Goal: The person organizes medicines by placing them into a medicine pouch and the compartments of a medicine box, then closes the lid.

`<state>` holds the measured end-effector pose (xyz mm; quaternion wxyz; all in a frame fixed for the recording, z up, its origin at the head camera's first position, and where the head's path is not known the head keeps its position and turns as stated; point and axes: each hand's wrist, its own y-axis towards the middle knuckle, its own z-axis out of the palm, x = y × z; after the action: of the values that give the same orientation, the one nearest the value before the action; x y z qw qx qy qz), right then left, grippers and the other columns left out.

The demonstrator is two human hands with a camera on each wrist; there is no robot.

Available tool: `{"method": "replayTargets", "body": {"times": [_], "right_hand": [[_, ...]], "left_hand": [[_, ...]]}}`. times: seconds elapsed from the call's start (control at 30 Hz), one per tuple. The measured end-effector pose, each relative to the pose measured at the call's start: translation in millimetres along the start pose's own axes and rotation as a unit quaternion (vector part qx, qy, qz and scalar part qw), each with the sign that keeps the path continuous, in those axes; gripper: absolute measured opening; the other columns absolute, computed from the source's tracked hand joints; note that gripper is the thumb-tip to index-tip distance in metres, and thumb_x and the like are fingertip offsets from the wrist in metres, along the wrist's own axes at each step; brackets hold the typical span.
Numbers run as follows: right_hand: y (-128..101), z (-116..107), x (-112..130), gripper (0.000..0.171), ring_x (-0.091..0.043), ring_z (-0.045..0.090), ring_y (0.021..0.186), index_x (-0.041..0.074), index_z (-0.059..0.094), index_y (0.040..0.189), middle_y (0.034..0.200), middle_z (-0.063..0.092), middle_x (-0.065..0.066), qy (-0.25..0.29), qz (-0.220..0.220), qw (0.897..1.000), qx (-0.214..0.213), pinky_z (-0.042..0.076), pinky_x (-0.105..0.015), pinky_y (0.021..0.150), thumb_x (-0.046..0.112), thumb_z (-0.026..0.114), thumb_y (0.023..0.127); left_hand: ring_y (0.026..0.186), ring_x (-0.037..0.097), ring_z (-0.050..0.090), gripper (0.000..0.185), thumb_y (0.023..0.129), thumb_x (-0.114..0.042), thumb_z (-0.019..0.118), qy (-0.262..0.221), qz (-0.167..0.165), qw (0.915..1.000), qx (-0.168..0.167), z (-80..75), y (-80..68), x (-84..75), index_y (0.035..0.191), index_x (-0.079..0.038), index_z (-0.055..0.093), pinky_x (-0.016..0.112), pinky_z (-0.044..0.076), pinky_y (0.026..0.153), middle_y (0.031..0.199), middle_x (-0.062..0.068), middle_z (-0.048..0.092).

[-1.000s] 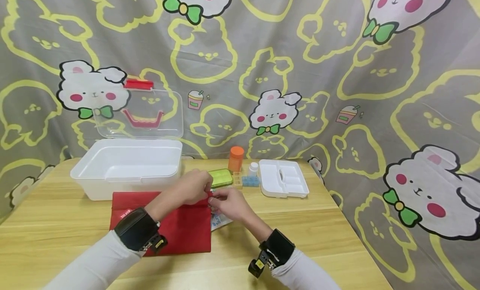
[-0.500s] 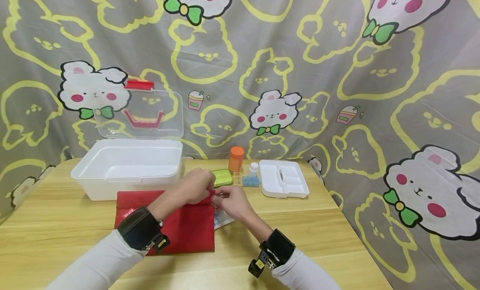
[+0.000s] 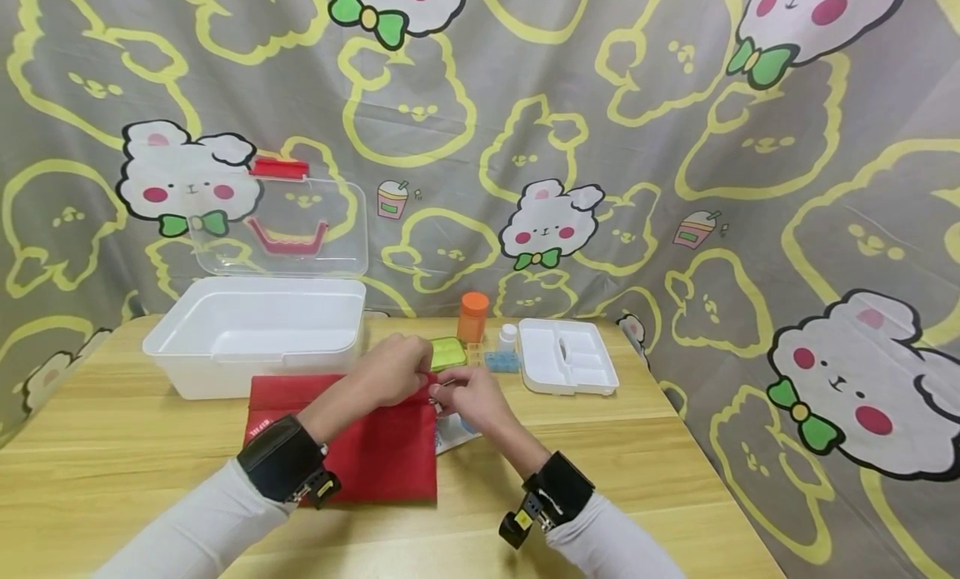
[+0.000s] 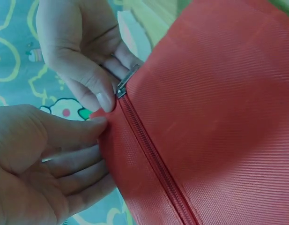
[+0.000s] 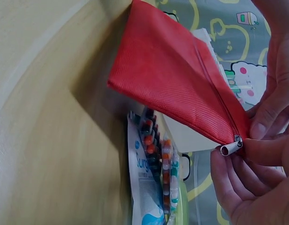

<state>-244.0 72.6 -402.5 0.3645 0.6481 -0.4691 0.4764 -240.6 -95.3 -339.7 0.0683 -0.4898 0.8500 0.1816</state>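
Red zip pouch (image 3: 360,441) flat on table (image 3: 675,446), just in front of white storage box (image 3: 255,333), right corner lifted a little off the wood. Zipper (image 4: 153,159) looks closed along its whole visible length, slider parked at the right end.

Box open, clear lid (image 3: 281,229) standing upright behind it, red latch on top. Right of box, near the back edge: white compartment tray (image 3: 566,366), orange bottle (image 3: 472,316), green pill case (image 3: 447,352), small blue organiser (image 3: 501,361).

Blister packs (image 5: 156,173) of coloured capsules lying on table just beside and partly under pouch's raised corner.

Left hand (image 3: 393,371) pinching pouch fabric at the corner next to the zipper end, thumb on top, fingers curled underneath. Right hand (image 3: 468,396) pinching metal zipper pull (image 5: 231,148) between thumb and fingertips. Both clenched on the pouch, neither free.

Step in hand, as a judgement: start of unzipping. Next move likely calls for dragging pull leftward along the teeth, left hand holding corner taut as counter-force. Risk: fabric bunching or slider snagging if corner goes slack.
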Motion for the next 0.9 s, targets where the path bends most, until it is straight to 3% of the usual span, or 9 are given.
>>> {"method": "replayTargets", "body": {"times": [0.13, 0.23, 0.4, 0.73, 0.9], "right_hand": [[2.9, -5.3, 0.5, 0.018, -0.022, 0.075, 0.072, -0.005, 0.073, 0.105, 0.092, 0.075, -0.016, 0.002, 0.011, 1.000, -0.007, 0.065, -0.038, 0.071, 0.007, 0.068, 0.093], [5.4, -9.7, 0.5, 0.019, -0.017, 0.072, 0.070, -0.006, 0.073, 0.105, 0.091, 0.075, -0.015, 0.013, 0.018, 1.000, -0.011, 0.064, -0.036, 0.070, 0.007, 0.068, 0.092], [6.9, -17.1, 1.2, 0.018, -0.014, 0.070, 0.068, -0.005, 0.074, 0.104, 0.090, 0.075, -0.013, 0.023, 0.033, 0.999, -0.019, 0.064, -0.033, 0.069, 0.007, 0.067, 0.092], [6.8, -26.6, 0.9, 0.017, -0.014, 0.070, 0.067, -0.003, 0.076, 0.102, 0.086, 0.074, -0.008, 0.013, 0.033, 0.999, -0.037, 0.065, -0.035, 0.071, 0.005, 0.065, 0.091], [6.5, -30.0, 0.4, 0.016, -0.011, 0.064, 0.066, 0.001, 0.077, 0.098, 0.076, 0.070, -0.001, -0.017, 0.036, 0.998, -0.051, 0.059, -0.027, 0.065, 0.013, 0.070, 0.091]], "left_hand": [[0.065, 0.017, 0.055, 0.011, 0.080, 0.000, 0.076, -0.007, -0.030, 0.9993, -0.023, 0.7, 1.0, -3.5, 0.080, -0.005, 0.066, 0.028, 0.047, 0.058, 0.070, 0.002, 0.063], [0.069, 0.020, 0.059, 0.013, 0.080, -0.003, 0.080, -0.008, -0.034, 0.9976, -0.060, 2.8, 1.3, -6.1, 0.086, -0.004, 0.068, 0.033, 0.052, 0.062, 0.077, 0.007, 0.068], [0.067, 0.019, 0.058, 0.016, 0.080, -0.004, 0.081, -0.025, -0.034, 0.9936, -0.105, 9.7, 1.3, -13.6, 0.083, -0.005, 0.065, 0.032, 0.051, 0.060, 0.074, 0.005, 0.066], [0.057, 0.014, 0.050, 0.030, 0.080, -0.019, 0.086, -0.094, -0.081, 0.9888, -0.084, 36.6, -2.8, -23.9, 0.082, -0.008, 0.058, 0.026, 0.042, 0.052, 0.063, -0.001, 0.052], [0.058, 0.014, 0.050, 0.042, 0.074, -0.029, 0.091, -0.118, -0.100, 0.9844, -0.085, 45.6, -3.4, -25.5, 0.085, -0.009, 0.055, 0.027, 0.041, 0.053, 0.065, -0.001, 0.052]]}}
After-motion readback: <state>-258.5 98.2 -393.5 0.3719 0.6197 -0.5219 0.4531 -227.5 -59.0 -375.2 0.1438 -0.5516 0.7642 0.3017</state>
